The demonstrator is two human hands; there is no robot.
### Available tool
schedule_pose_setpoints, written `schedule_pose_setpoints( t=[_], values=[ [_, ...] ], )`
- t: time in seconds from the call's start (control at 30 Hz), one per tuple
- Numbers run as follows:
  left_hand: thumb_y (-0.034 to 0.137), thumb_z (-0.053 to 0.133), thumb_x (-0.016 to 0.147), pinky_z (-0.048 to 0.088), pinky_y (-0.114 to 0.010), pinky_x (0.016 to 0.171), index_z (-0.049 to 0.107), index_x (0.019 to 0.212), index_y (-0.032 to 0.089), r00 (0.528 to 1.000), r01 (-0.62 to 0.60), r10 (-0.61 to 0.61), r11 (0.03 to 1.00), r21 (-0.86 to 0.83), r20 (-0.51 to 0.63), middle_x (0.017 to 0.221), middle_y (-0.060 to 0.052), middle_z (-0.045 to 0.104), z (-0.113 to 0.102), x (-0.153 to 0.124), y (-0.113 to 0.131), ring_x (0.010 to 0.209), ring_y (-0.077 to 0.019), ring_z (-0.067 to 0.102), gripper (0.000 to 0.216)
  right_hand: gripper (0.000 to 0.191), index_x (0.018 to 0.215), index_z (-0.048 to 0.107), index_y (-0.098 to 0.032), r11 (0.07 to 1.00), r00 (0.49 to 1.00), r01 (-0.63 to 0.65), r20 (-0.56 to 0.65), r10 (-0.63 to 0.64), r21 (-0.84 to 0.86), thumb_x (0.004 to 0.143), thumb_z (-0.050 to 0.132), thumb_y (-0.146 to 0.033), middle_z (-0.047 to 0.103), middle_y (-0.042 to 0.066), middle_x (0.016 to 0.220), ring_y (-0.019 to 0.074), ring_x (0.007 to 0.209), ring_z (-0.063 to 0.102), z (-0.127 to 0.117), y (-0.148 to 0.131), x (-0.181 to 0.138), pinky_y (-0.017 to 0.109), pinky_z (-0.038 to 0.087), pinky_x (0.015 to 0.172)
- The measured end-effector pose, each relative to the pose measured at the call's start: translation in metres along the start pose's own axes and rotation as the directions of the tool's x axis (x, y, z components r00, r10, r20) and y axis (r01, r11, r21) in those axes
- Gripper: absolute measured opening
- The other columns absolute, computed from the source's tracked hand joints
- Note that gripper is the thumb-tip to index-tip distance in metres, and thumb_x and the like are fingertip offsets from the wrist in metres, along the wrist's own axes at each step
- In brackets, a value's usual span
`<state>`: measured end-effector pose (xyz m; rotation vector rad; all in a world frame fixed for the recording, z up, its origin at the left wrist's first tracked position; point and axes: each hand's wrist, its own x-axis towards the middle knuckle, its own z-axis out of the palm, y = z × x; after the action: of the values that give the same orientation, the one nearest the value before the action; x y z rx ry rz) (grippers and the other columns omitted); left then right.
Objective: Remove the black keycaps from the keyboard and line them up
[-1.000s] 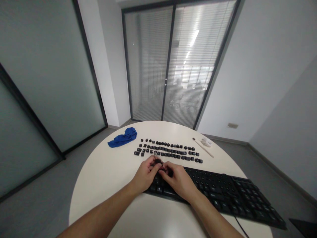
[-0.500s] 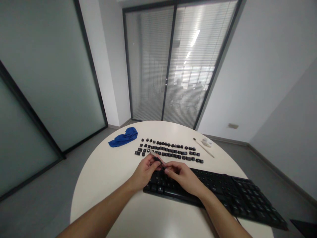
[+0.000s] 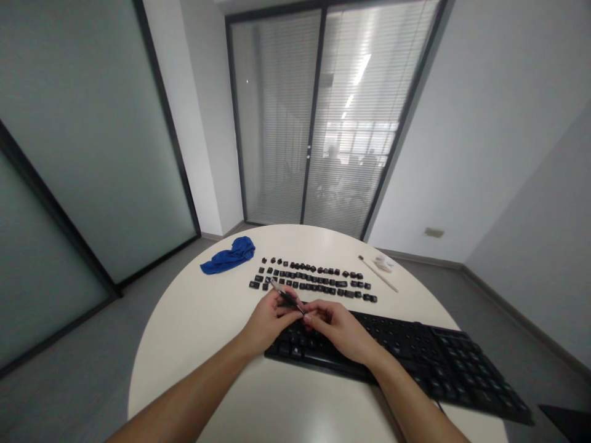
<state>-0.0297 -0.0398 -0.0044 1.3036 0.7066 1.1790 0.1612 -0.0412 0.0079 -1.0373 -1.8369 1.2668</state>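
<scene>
A slim pair of metal tweezers slants between my hands above the left part of a black keyboard. Its pale end points up and away, toward the rows of keys. My left hand is closed round its middle, thumb on top. The fingers of my right hand are pinched at its lower end, close to my left thumb. Whether anything small sits between those fingertips is hidden. Just beyond my hands, loose black keycaps lie in three rows on the white round table.
A crumpled blue cloth lies at the table's far left. At the far right are a thin brush with a pale handle and a small whitish item. The keyboard's right end juts past the table edge.
The tweezers have tipped a little, their pale end now further left and more in view. My hands have stayed over the same part of the keyboard. The view has shifted very slightly.
</scene>
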Motion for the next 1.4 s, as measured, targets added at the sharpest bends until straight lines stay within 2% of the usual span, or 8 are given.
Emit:
schedule_pose_setpoints(
  t=[0.17,0.47,0.8,0.97,1.1,1.17,1.27,1.4],
  values=[
    [0.016,0.070,0.077,0.053,-0.033,0.082,0.050,0.094,0.018,0.999,-0.023,0.028,0.992,0.125,-0.041,0.089,-0.002,0.064,0.001,0.000,0.000,0.085,-0.0169,0.066,0.026,0.034,0.111,0.069,-0.020,1.000,1.000,0.016,-0.004,-0.016,-0.021,0.087,0.061,-0.043,0.072,0.004,0.088,0.0183,0.080,0.063,0.001,0.001,0.000,0.029,0.047,0.072],
    [0.008,0.062,0.080,0.049,-0.029,0.075,0.042,0.083,0.020,0.969,-0.235,0.248,0.916,0.325,0.000,0.081,0.001,0.057,0.004,-0.002,-0.001,0.078,-0.0135,0.059,0.023,0.035,0.111,0.069,-0.019,0.991,0.994,0.038,0.099,-0.051,0.131,0.090,0.058,-0.044,0.071,0.005,0.094,0.0168,0.080,0.063,-0.006,0.002,-0.001,0.032,0.049,0.080],
    [0.012,0.060,0.082,0.048,-0.031,0.074,0.038,0.082,0.021,0.983,-0.185,0.177,0.951,0.249,0.056,0.083,-0.001,0.058,0.002,-0.001,-0.002,0.079,-0.0160,0.059,0.024,0.031,0.095,0.068,-0.015,0.988,0.997,-0.052,0.069,0.042,0.144,0.081,0.067,-0.042,0.069,0.003,0.083,0.0160,0.077,0.063,-0.008,0.002,0.000,0.029,0.047,0.074],
    [0.008,0.054,0.081,0.045,-0.028,0.069,0.040,0.085,0.021,0.986,-0.163,0.145,0.912,0.375,0.076,0.084,0.000,0.053,-0.003,0.001,-0.006,0.078,-0.0155,0.054,0.019,0.030,0.089,0.061,-0.014,0.973,0.992,-0.110,-0.046,0.121,0.203,0.074,0.071,-0.039,0.067,0.002,0.075,0.0146,0.068,0.063,-0.006,0.007,0.005,0.027,0.047,0.067],
    [0.001,0.045,0.077,0.041,-0.030,0.073,0.044,0.088,0.021,0.987,-0.160,0.134,0.819,0.552,0.087,0.083,0.000,0.052,-0.009,0.000,-0.004,0.077,-0.0162,0.050,0.023,0.023,0.088,0.060,-0.015,0.996,0.986,-0.057,-0.153,0.068,0.075,0.073,0.069,-0.030,0.058,-0.005,0.062,0.0097,0.055,0.052,-0.004,0.011,0.009,0.023,0.040,0.056],
    [0.000,0.041,0.076,0.041,-0.031,0.077,0.046,0.090,0.021,0.988,-0.155,0.113,0.802,0.577,0.110,0.085,0.000,0.052,-0.012,-0.001,-0.001,0.078,-0.0168,0.050,0.026,0.022,0.090,0.061,-0.015,0.999,0.980,-0.051,-0.194,0.047,-0.015,0.072,0.068,-0.026,0.057,-0.005,0.061,0.0099,0.054,0.051,-0.003,0.011,0.011,0.023,0.039,0.055],
    [0.001,0.040,0.076,0.040,-0.030,0.079,0.045,0.089,0.021,0.990,-0.123,0.063,0.832,0.540,0.130,0.085,0.000,0.052,-0.017,-0.001,-0.001,0.079,-0.0168,0.050,0.025,0.023,0.094,0.064,-0.015,0.991,0.977,-0.056,-0.211,0.029,-0.123,0.072,0.064,-0.021,0.061,-0.002,0.065,0.0120,0.059,0.055,0.000,0.013,0.014,0.024,0.042,0.059],
    [-0.001,0.038,0.074,0.040,-0.027,0.074,0.043,0.094,0.022,0.996,-0.046,0.010,0.905,0.423,0.086,0.079,0.003,0.055,-0.020,0.003,-0.005,0.076,-0.0147,0.051,0.031,0.027,0.098,0.069,-0.016,0.959,0.978,-0.034,-0.205,-0.026,-0.281,0.073,0.059,-0.016,0.065,0.000,0.071,0.0145,0.066,0.059,0.003,0.011,0.019,0.025,0.045,0.065]
  ],
)
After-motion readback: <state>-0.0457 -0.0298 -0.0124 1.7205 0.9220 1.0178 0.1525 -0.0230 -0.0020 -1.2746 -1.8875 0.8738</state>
